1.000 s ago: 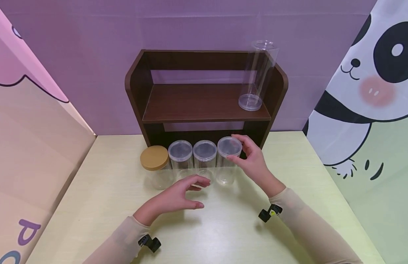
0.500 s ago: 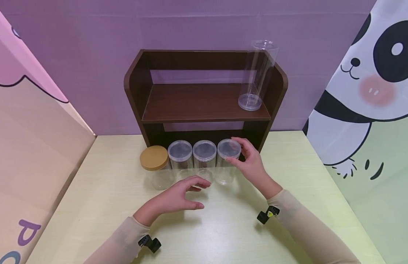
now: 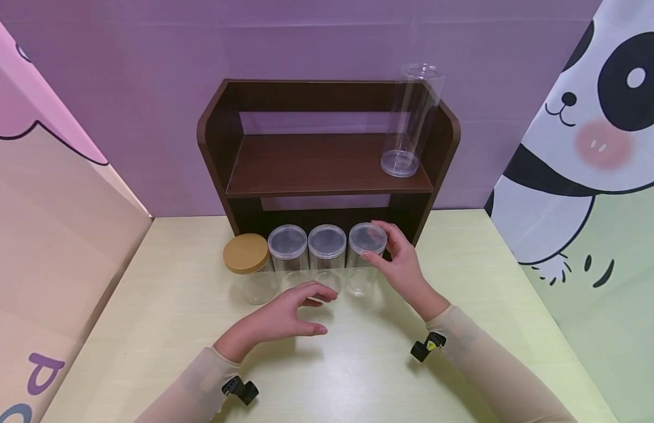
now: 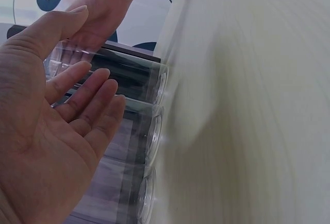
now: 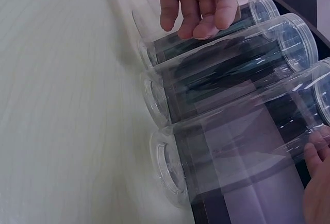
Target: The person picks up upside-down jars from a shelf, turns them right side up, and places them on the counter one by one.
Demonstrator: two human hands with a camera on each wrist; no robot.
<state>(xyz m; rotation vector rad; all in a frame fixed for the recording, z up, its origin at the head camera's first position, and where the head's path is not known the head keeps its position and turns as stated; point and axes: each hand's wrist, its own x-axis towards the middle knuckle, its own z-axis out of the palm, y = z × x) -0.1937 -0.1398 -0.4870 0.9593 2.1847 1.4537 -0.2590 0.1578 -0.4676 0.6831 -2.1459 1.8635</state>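
Head view: four jars stand in a row on the bench [image 3: 163,305], just in front of a dark shelf [image 3: 327,170]. The leftmost has a tan lid [image 3: 246,253]; the other three are clear. The right hand [image 3: 401,261] pinches the lid rim of the right jar [image 3: 365,258], thumb in front, fingers behind; the far side of that jar is hidden by the hand. The left hand [image 3: 285,314] hovers loosely spread in front of the middle jar [image 3: 327,254], holding nothing. A tall clear tube [image 3: 411,120] stands on the shelf, hard to make out against the wall.

Left wrist view: the palm [image 4: 56,131] fills the frame, fingers relaxed and apart from the jars; the bench is blurred.

Right wrist view: only a fingertip [image 5: 317,154] shows, at the frame's edge against the nearest jar; the rest of the grip is cut off.
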